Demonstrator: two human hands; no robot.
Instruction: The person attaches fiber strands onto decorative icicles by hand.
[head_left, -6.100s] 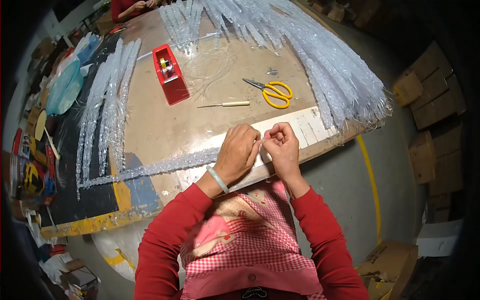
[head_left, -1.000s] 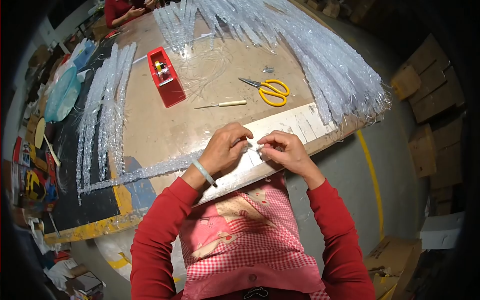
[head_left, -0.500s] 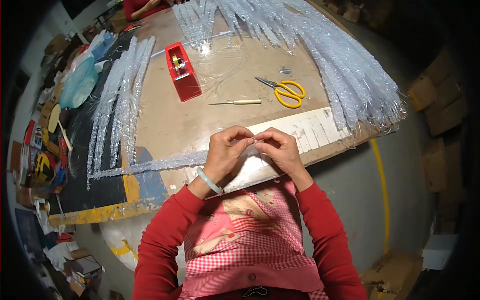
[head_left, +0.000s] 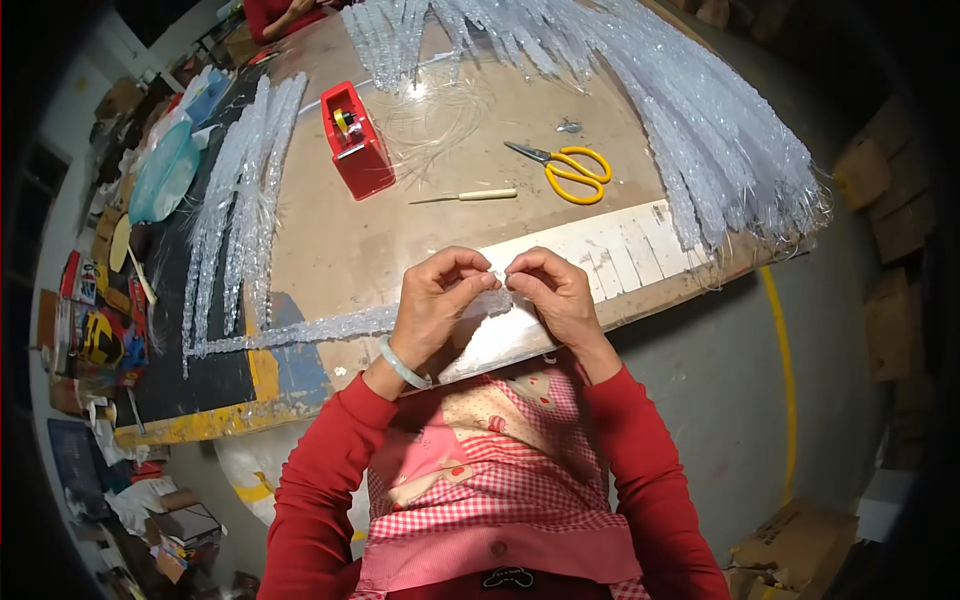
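A clear, glittery beaded strand [head_left: 330, 326] lies along the table's front edge and runs to the right under my left hand [head_left: 437, 305]. That hand, with a pale bangle on its wrist, pinches the strand's end between thumb and fingers. Close by on the right, my right hand [head_left: 556, 298] is closed in a pinch too; whatever sits between its fingertips is too small to make out. Both hands are over a white marked board [head_left: 610, 255]. Beyond them lie a wooden-handled awl [head_left: 487, 195] and yellow-handled scissors [head_left: 578, 175].
A red tape dispenser [head_left: 357, 145] stands behind the awl, beside loose clear threads [head_left: 440, 120]. Glittery strands are piled at the right [head_left: 715, 140], with a smaller bunch [head_left: 240, 200] at the left. A co-worker's red sleeve [head_left: 268, 22] shows at the far edge.
My fingertips have drawn slightly apart, the left hand shifting a little to the left. The whole view has tilted slightly; the tools on the table lie as before.
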